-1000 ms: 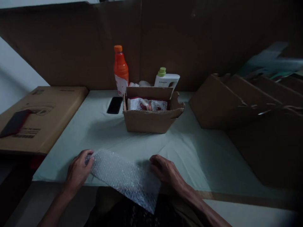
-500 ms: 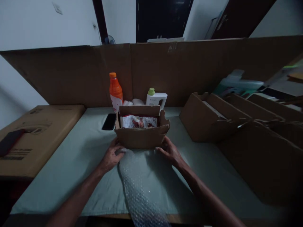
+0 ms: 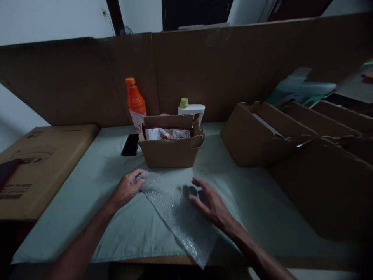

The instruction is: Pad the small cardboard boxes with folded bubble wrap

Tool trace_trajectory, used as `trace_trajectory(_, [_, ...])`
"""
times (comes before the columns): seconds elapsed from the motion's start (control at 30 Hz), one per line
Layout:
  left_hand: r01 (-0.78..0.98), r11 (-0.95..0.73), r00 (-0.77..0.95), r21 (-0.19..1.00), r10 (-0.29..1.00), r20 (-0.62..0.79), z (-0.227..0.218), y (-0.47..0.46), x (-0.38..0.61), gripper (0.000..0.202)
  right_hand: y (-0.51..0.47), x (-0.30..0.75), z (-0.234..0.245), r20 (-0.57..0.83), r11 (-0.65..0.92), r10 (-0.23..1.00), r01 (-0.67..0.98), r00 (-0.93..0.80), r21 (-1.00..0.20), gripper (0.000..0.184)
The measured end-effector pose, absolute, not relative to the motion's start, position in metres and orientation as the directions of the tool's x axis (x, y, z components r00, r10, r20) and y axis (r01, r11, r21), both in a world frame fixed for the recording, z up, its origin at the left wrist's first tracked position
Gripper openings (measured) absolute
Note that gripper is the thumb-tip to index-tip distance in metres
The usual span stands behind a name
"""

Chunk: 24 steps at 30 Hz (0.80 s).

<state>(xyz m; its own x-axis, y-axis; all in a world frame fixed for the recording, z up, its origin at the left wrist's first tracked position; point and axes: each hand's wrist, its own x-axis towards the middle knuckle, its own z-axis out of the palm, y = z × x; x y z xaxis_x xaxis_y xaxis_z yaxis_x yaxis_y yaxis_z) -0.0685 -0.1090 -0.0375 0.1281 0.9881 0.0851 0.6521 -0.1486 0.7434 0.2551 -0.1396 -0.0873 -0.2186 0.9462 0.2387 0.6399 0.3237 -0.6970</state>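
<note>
A clear sheet of bubble wrap lies slantwise on the pale green cloth, its lower corner hanging past the table's front edge. My left hand pinches its upper left corner. Over the sheet's right side is my right hand, fingers apart and holding nothing; whether it touches the wrap I cannot tell. Just beyond both hands stands a small open cardboard box. Inside it sits a white and red printed packet, partly hidden by the box's front wall.
Behind the box stand an orange bottle and a white jug with a green cap. A black phone lies to its left. Larger cardboard boxes fill the right side; a flat carton is at left. A cardboard panel closes the back.
The bubble wrap is now spread wider over the cloth, its left corner still in my left hand. My right hand has left the small box and come nearer, over the sheet. The view has tilted down.
</note>
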Motion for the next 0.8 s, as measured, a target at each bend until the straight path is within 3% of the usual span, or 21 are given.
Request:
trace_trajectory(0.1, [0.645,-0.226,0.267,0.73,0.962,0.061,-0.016,-0.122,-0.065,0.037,-0.173,0.238,-0.089,0.194,0.399,0.911,0.663,-0.364,-0.633,0.064])
trace_trajectory(0.27, [0.683,-0.326,0.341,0.654,0.934,0.111,0.015,-0.137,-0.064,0.053,-0.195,0.229,-0.096,0.131,0.369,0.91,0.627,-0.393,-0.686,0.061])
trace_trajectory(0.37, [0.73,-0.408,0.371,0.548,0.91,0.185,0.019,-0.146,-0.067,0.06,-0.221,0.242,-0.095,0.176,0.416,0.892,0.606,-0.416,-0.678,0.06])
trace_trajectory(0.47, [0.768,-0.509,0.467,0.388,0.86,0.204,0.012,-0.147,-0.059,0.069,-0.256,0.259,-0.086,0.214,0.517,0.842,0.625,-0.496,-0.585,0.063])
trace_trajectory(0.63, [0.759,-0.626,0.609,0.181,0.78,0.145,0.002,-0.13,-0.032,0.071,-0.294,0.282,-0.077,0.138,0.702,0.68,0.583,-0.72,-0.41,0.077])
trace_trajectory(0.73, [0.779,-0.614,0.594,0.128,0.788,0.165,0.001,-0.12,-0.027,0.069,-0.295,0.281,-0.088,0.181,0.738,0.662,0.59,-0.728,-0.328,0.071])
trace_trajectory(0.8, [0.804,-0.581,0.558,0.125,0.81,0.18,0.003,-0.118,-0.028,0.069,-0.291,0.273,-0.096,0.255,0.749,0.66,0.59,-0.707,-0.303,0.056])
